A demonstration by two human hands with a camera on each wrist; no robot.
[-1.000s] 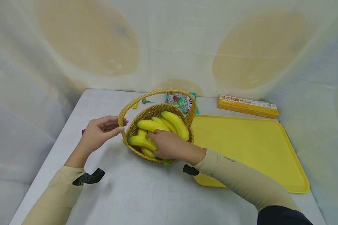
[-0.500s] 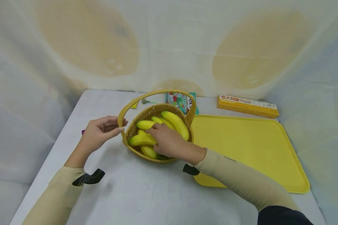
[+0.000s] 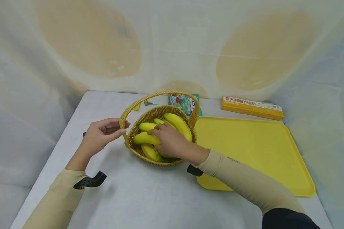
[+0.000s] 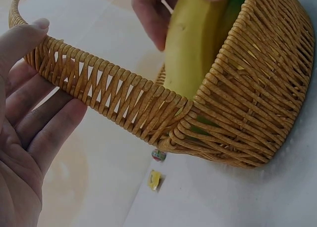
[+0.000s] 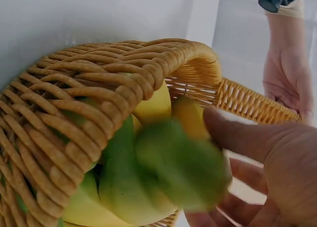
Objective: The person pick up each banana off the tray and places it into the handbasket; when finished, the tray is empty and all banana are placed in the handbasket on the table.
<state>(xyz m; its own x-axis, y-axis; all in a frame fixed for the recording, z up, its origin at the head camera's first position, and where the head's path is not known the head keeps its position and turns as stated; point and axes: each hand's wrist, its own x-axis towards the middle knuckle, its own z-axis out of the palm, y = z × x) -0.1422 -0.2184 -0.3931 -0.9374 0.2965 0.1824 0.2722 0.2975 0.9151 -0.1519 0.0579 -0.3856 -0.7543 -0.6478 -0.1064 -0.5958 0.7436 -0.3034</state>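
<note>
Bananas [image 3: 144, 138] in basket [image 3: 137, 127], lying leftward

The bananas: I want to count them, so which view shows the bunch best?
The head view: the bananas lie fully in sight in the basket under the right hand. The left wrist view shows one banana behind the weave; the right wrist view only blurred green ends.

A yellow tray [image 3: 255, 149] lies on the grey table [image 3: 137, 197], just right of the right hand; beyond it sits a yellow pasta box [image 3: 251, 107] (label partly legible); a printed snack packet [image 3: 184, 103] stands past the hands, with a small yellow wrapper [image 3: 136, 107] and a green-tailed trinket [image 3: 147, 102] leftward.
</note>
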